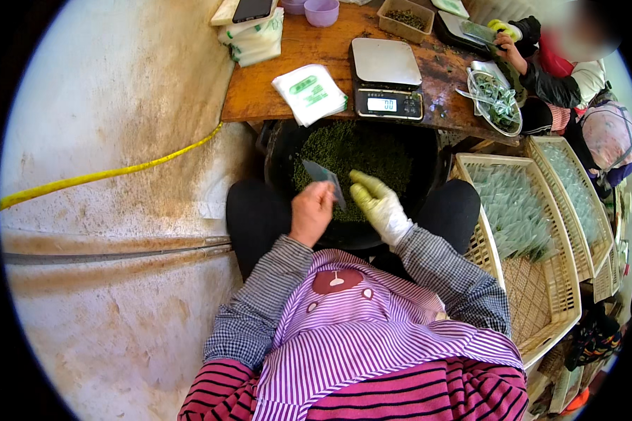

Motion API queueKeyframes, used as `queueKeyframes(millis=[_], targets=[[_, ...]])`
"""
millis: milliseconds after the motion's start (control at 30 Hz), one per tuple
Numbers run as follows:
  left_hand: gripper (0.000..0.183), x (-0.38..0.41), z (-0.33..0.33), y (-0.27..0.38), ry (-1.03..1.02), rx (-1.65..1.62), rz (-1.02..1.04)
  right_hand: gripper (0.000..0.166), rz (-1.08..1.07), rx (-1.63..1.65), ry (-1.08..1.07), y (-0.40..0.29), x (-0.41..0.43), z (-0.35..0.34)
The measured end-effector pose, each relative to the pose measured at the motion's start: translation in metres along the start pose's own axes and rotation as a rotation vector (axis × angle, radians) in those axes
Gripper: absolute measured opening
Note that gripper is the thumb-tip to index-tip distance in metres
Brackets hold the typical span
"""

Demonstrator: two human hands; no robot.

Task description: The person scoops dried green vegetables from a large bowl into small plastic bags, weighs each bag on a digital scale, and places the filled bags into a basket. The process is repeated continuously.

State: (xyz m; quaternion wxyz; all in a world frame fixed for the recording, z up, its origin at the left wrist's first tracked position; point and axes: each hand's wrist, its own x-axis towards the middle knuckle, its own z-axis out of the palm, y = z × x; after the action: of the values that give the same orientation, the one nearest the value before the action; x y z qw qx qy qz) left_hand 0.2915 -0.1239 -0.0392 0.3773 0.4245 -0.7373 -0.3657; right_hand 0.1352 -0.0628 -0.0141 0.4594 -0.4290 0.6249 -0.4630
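My bare left hand (313, 208) holds a small clear plastic bag (324, 179) over a large black tub (436, 158). Small green granules, plant matter of some kind, fill the tub (358, 144). Just right of the bag is my right hand (376, 202), in a whitish glove with green-stained fingertips; its fingers are apart and nothing shows in them. Beyond the tub, on the wooden table, a digital scale (387, 63) stands with a bare pan beside a stack of printed plastic bags (310, 93).
Plastic crates (566, 263) with filled clear bags (511, 205) stand at the right. Purple bowls (321, 12), a tub of green matter (405, 20) and a phone (252, 9) lie along the wooden table (253, 94). A co-worker's hand (511, 51) is at the upper right.
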Motion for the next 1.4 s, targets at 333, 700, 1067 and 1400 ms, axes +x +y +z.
queueKeyframes(millis=[333,700,1067,1400], targets=[[0.025,-0.007,-0.012,0.017,-0.2,0.215,0.249,0.028,0.446,-0.382,-0.258,0.008,0.049,-0.014],[0.01,-0.017,-0.083,-0.024,-0.424,0.142,-0.518,0.057,0.543,-0.429,-0.382,0.067,0.148,0.038],[0.015,0.028,-0.098,-0.043,0.158,0.42,-0.322,0.07,0.472,-0.989,-0.6,0.112,0.088,0.1],[0.008,0.024,0.002,-0.086,-0.058,0.469,0.061,0.033,0.553,-0.051,-0.146,0.19,0.077,0.034]])
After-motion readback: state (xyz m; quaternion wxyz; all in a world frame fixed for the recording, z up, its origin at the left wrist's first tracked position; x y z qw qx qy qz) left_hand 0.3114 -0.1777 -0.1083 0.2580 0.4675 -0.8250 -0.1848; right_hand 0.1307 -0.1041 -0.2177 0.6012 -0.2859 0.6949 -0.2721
